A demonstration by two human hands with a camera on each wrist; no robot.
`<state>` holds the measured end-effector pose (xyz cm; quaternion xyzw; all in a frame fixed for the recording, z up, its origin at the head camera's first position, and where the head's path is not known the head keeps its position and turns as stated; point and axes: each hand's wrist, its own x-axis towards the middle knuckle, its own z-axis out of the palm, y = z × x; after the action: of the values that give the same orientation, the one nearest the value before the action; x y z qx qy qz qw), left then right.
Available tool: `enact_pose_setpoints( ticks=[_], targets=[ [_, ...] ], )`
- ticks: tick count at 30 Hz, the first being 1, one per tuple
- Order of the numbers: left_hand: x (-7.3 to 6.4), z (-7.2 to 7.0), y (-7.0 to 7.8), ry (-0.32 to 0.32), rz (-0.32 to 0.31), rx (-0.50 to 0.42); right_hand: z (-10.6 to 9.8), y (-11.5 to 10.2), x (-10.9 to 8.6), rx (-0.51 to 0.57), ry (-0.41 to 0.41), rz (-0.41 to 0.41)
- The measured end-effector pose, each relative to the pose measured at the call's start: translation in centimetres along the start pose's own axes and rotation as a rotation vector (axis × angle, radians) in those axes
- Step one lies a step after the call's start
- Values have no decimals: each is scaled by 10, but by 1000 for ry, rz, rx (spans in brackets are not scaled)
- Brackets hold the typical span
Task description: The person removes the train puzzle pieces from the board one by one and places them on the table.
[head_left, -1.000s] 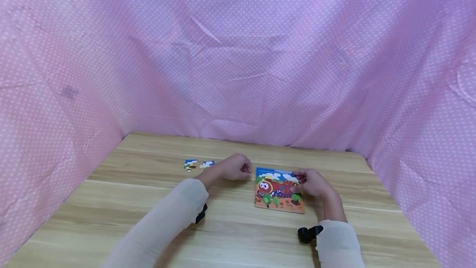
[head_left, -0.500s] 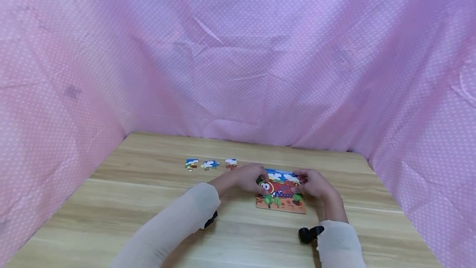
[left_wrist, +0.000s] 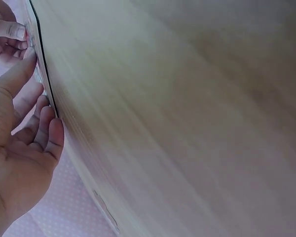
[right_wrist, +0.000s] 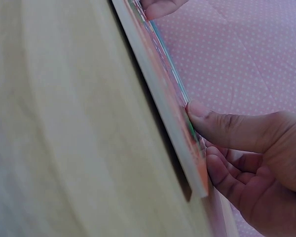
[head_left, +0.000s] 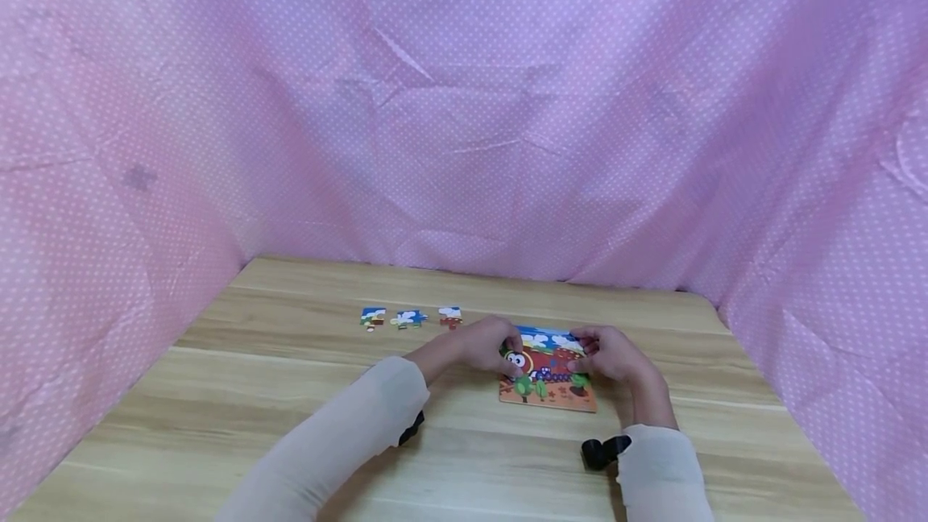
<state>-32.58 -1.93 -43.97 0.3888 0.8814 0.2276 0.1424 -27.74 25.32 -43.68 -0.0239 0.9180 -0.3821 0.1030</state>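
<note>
A square jigsaw puzzle board (head_left: 551,395) with a red cartoon train, clouds and green trees lies on the table in front of me. My left hand (head_left: 487,345) grips its left edge, thumb on the picture and fingers along the side, also seen edge-on in the left wrist view. At the right edge, my right hand (head_left: 612,354) holds the board with its thumb (right_wrist: 227,129) on the face and its curled fingers (right_wrist: 227,173) against the side. Both hands cover parts of the picture's sides.
Three loose puzzle pieces lie in a row beyond my left forearm: a left piece (head_left: 373,318), a middle piece (head_left: 409,319) and a right piece (head_left: 450,316). The wooden table (head_left: 507,466) ends at a pink dotted curtain (head_left: 464,143) around the back and sides.
My left hand has moved right and toward me from beside the board onto its left edge. The right loose piece has come into view behind it. The right hand stays at the board.
</note>
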Motion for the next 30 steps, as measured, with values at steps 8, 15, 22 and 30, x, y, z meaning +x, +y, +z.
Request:
enact_pose_setpoints(
  ticks=[8, 15, 22, 30],
  targets=[
    [0, -1, -2, -24, -20, -37, 0, -3, 1, 1, -5, 11],
    [1, -4, 2, -19, -23, -46, -3, -4, 1, -14, 1, 3],
    [1, -5, 5, -31, -20, -47, -3, -4, 1, -10, -18, -1],
    [3, -4, 3, -6, -21, -150, -2, -5, 0, -25, -18, -6]
  ],
)
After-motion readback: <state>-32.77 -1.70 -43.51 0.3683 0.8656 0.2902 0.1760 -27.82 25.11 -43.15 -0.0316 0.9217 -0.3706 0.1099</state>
